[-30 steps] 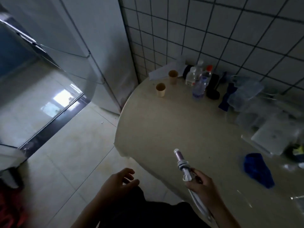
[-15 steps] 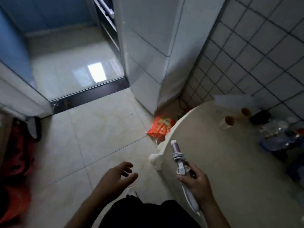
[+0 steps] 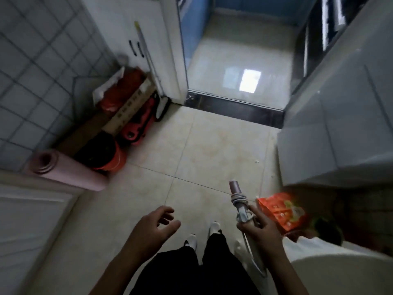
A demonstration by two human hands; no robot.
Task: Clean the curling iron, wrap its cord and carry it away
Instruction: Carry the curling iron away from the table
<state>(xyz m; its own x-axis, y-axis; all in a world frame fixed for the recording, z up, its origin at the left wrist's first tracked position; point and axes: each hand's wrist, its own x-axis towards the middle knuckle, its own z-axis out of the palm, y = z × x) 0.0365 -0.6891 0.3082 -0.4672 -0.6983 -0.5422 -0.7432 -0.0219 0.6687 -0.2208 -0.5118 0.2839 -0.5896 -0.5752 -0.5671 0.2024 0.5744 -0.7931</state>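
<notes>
View's swung left since half a second ago: the table has slid off to the lower right and the doorway [image 3: 238, 60] is now dead ahead. Right hand [image 3: 260, 228] is clamped round the iron [image 3: 239, 200], barrel pointing up and forward, cord [image 3: 239, 198] looped round it just above the grip. Left hand [image 3: 153, 228] hangs empty, fingers loosely spread. Orange bag [image 3: 282, 211] lies just right of the iron. Further off to the left, a pink mat [image 3: 68, 171] and a bucket [image 3: 102, 154] by the tiled wall.
</notes>
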